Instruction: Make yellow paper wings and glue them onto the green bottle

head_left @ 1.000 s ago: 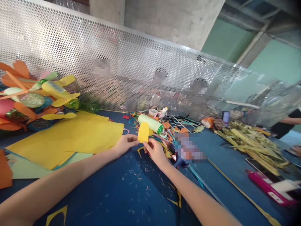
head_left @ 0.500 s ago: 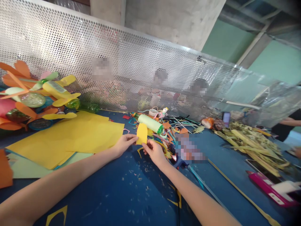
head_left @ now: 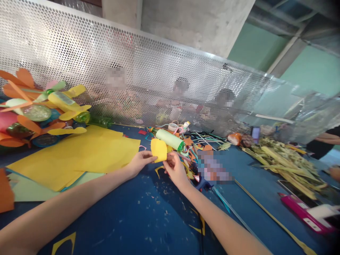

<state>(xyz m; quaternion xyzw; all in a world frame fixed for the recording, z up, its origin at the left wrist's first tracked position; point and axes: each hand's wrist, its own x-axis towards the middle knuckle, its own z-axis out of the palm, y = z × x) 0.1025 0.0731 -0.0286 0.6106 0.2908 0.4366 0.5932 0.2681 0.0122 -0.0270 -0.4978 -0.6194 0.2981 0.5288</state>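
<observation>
A small yellow paper cutout with a rounded top is held up above the blue table, between my two hands. My left hand pinches its lower left edge. At its lower right, the thumb and fingers of my right hand close on the paper. Just behind it lies a green bottle wrapped in pale green paper. Large yellow paper sheets spread out left of my left hand. Curved yellow offcuts lie on the table near my arms.
Bottle models with paper blades crowd the far left. Coloured scraps and straws litter the middle. Dried husks and a magenta power strip lie at right. A perforated metal screen borders the back, with people behind it.
The yellow cutout has opened out from a narrow folded shape to a wider one with a visible crease. My right hand has shifted slightly at its edge.
</observation>
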